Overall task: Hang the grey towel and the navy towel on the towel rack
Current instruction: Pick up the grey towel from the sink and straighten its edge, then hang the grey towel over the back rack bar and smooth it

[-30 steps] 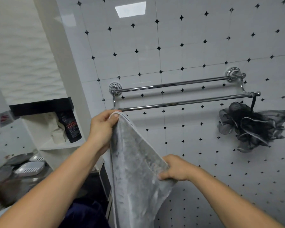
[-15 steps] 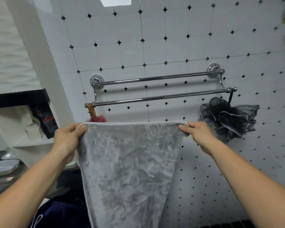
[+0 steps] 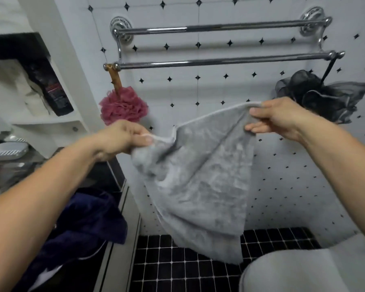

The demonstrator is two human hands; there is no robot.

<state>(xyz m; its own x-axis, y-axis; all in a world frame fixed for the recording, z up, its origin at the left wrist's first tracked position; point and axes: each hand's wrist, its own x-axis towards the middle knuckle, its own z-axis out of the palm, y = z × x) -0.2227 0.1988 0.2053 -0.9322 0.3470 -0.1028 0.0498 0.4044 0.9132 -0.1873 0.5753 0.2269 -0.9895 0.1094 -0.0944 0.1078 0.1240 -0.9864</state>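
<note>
Left hand (image 3: 124, 137) and right hand (image 3: 282, 116) are each pinching a top corner of the grey towel (image 3: 198, 180), mid-frame below the rack (image 3: 219, 61). Soft, limp cloth: corner grips are probably keeping it spread. Navy towel (image 3: 86, 220) is lying lower left.

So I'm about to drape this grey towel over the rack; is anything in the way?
Nothing visible blocks it. Both bars of the towel rack are bare above the grey towel; the pink pouf and black pouf hang at its ends.

Two towels (image 3: 198, 182) (image 3: 89, 224), two loofahs (image 3: 123, 108) (image 3: 325, 98), two rack bars (image 3: 219, 28) (image 3: 219, 61), perhaps one bottle (image 3: 51, 85).
</note>
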